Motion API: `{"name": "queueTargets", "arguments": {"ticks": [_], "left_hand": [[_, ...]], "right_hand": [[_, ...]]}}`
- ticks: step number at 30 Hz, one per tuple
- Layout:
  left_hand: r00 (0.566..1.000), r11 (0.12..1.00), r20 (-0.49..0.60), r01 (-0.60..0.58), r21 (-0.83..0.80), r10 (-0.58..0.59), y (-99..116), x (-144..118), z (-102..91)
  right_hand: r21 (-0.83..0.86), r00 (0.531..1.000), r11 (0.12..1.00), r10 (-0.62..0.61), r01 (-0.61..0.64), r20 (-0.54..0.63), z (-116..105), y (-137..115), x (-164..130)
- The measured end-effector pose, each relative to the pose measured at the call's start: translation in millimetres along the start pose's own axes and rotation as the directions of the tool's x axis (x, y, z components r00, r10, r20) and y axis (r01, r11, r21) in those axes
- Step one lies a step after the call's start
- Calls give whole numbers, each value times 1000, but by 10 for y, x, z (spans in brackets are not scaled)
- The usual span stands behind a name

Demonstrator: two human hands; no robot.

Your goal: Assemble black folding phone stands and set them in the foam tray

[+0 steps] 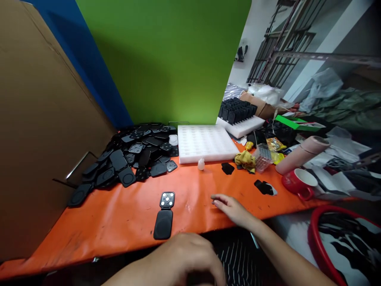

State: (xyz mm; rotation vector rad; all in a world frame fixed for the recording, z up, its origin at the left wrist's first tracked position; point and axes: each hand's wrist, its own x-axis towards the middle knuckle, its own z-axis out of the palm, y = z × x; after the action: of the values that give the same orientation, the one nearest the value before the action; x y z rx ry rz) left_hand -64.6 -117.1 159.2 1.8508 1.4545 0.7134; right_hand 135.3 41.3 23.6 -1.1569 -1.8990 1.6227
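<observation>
A big brown cardboard sheet (35, 119) stands at the far left, next to the orange table cover (119, 222). A large pile of flat black plastic shells (131, 155) lies on the orange cover at the back left, and some pieces have slid down toward the cardboard. Near the front edge, two small parts lie alone, one just behind the other. The one farther back is a black square piece with white round buttons (167, 200). The nearer one is a plain black rounded shell (163, 224). They look like they touch end to end.

The person's left hand (184, 258) is low at the bottom of the view, in front of the table edge. It looks loosely curled with its back up, and it is blurry, so whether it holds anything cannot be told.

Behind, a white foam tray with many small pockets (205, 143) sits by the green wall (166, 59). A tiny white bottle (201, 164) stands just in front of the tray.

The person's right hand (232, 208) rests flat on the orange cover, fingers loose and pointing left, gripping nothing. It is well apart from the two small parts.

Farther right lie a yellow rag (245, 161), a small clear plastic box (263, 157), a pink tube (300, 155) and a red mug (299, 183). Another white foam tray full of black parts (241, 115) sits at the back.
</observation>
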Motion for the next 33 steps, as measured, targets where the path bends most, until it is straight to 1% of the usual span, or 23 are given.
{"name": "queueTargets", "arguments": {"ticks": [1,2,3,4,6,7,8,9,10,12,14,16,18,21,23,25,27,29,31,33], "left_hand": [[998,998,55,-7,58,4,-194,23,-9],[997,989,74,5,146,-16,-429,26,-5],[997,963,51,41,266,-56,-689,7,13],[995,927,-40,96,362,-87,-957,-34,44],[970,839,-210,214,500,-123,-1432,-157,134],[964,806,-235,236,543,-124,-1611,-222,188],[963,783,-241,239,574,-117,-1740,-277,244],[964,771,-241,235,591,-108,-1821,-314,300],[966,766,-237,227,601,-100,-1861,-329,354],[965,766,-248,222,604,-84,-1855,-284,456],[962,770,-266,220,599,-69,-1798,-156,557],[964,780,-263,203,593,-51,-1733,13,669],[968,789,-248,177,588,-32,-1678,175,789],[973,795,-229,135,591,4,-1617,348,943],[975,798,-220,108,593,32,-1586,421,1006],[975,801,-214,85,592,55,-1558,478,1040],[974,805,-216,75,588,67,-1530,533,1059],[973,811,-218,70,581,72,-1509,584,1074],[973,814,-219,68,577,74,-1501,617,1089],[972,811,-219,56,582,90,-1506,626,1102]], "right_hand": [[-41,1000,999,3,-4,-27,-2,77,-46],[-73,999,997,7,-10,-48,-6,150,-89],[-93,998,995,14,-20,-65,-7,214,-126],[-104,997,994,24,-32,-78,-3,266,-154],[-116,994,992,40,-52,-104,25,318,-177],[-130,993,990,37,-52,-110,50,317,-174],[-153,993,987,24,-41,-113,81,298,-163],[-187,994,982,3,-23,-110,116,265,-147],[-227,994,974,-24,0,-103,152,223,-131],[-312,994,949,-80,51,-81,213,132,-102],[-382,991,920,-119,89,-54,225,63,-84],[-445,988,890,-143,104,-56,156,37,-69],[-512,982,856,-144,63,-121,-11,54,-37],[-583,956,806,-84,-101,-282,-401,115,100],[-591,932,783,-41,-193,-359,-675,151,284],[-587,910,768,-14,-255,-415,-897,171,536],[-572,885,758,17,-315,-465,-1043,180,812],[-544,861,755,56,-368,-505,-1133,183,1048],[-508,847,765,92,-397,-523,-1199,188,1196],[-471,849,793,108,-388,-518,-1260,193,1235]]}}
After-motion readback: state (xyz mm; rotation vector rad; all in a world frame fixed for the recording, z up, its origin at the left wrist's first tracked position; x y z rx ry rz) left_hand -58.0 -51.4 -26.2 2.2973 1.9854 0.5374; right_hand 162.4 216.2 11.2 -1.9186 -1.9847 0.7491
